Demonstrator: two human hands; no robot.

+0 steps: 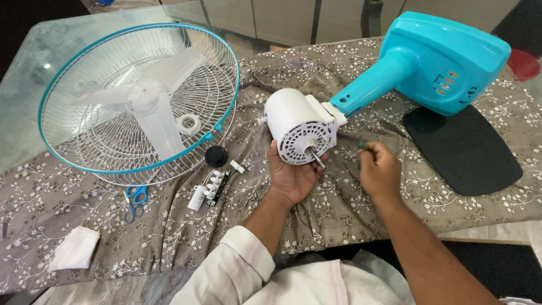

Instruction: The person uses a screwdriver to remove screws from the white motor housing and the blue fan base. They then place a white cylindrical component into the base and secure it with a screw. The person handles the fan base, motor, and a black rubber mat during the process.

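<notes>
I have my left hand (pixel 292 172) open under the white motor (pixel 297 125), palm cupping its vented face, with the shaft (pixel 316 156) poking out just above my fingers. The motor lies on its side on the patterned cloth (pixel 339 209), joined to the turquoise stand (pixel 429 62) that stretches up and right. My right hand (pixel 379 169) is closed around a small green tool (pixel 361 146), held just right of the shaft; I cannot tell if its tip touches anything. Left of the motor sits the grille (pixel 138 99) with white blades (pixel 152 99) lying in it. Near its edge are a black knob (pixel 216 156), a switch block (pixel 212 186) and blue scissors (pixel 135 200). A dark oval base plate (pixel 466 152) lies to the right
</notes>
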